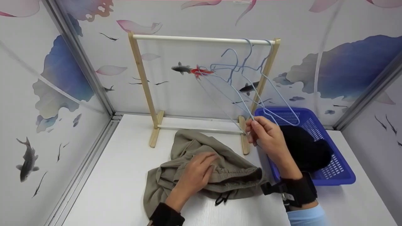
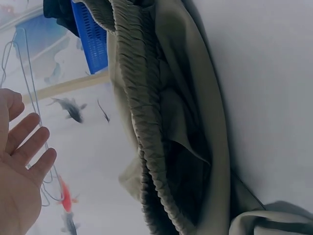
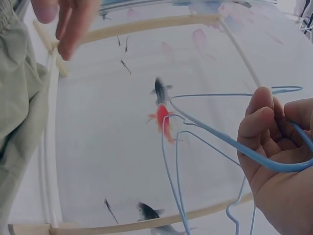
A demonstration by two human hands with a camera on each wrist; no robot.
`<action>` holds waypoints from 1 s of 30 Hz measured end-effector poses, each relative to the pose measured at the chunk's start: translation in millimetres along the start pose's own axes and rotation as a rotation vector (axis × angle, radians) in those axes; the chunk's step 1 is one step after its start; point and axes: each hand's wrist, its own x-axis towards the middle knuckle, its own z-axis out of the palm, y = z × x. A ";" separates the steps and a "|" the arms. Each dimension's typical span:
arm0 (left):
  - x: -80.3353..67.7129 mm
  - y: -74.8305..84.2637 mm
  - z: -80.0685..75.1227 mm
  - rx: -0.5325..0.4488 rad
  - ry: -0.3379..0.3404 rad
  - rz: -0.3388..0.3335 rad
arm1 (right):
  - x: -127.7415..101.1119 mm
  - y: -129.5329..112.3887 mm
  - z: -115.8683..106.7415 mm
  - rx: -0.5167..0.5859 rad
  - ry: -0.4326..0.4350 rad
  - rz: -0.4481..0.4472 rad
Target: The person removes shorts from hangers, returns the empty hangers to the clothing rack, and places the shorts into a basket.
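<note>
An olive-green garment [image 1: 234,172] with an elastic waistband [image 2: 142,112] lies crumpled on the white table [image 1: 119,175]. My left hand [image 1: 201,168] rests flat on top of it; in the left wrist view its fingers [image 2: 29,142] are straight. Several light-blue wire hangers [image 1: 236,66] hang from the rod of a small wooden rack [image 1: 201,39]. My right hand [image 1: 253,128] is raised in front of the rack's right post. It grips the lower corner of one hanger [image 3: 220,138], the fingers [image 3: 264,122] curled round the wire.
A blue plastic basket [image 1: 342,179] with a black garment [image 1: 304,147] in it stands at the right, behind my right wrist. Patterned walls close in the table at the back and on both sides. The rack's base bar [image 1: 201,128] lies just behind the olive garment.
</note>
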 end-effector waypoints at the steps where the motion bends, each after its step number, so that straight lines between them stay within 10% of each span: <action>1: -0.7 -0.7 -0.2 0.001 -0.004 -0.009 | 2.5 -0.9 -1.1 0.001 -0.002 -0.002; 30: -6.8 -12.4 1.3 0.090 -0.029 -0.114 | 50.7 -18.4 -9.1 -0.038 0.085 0.137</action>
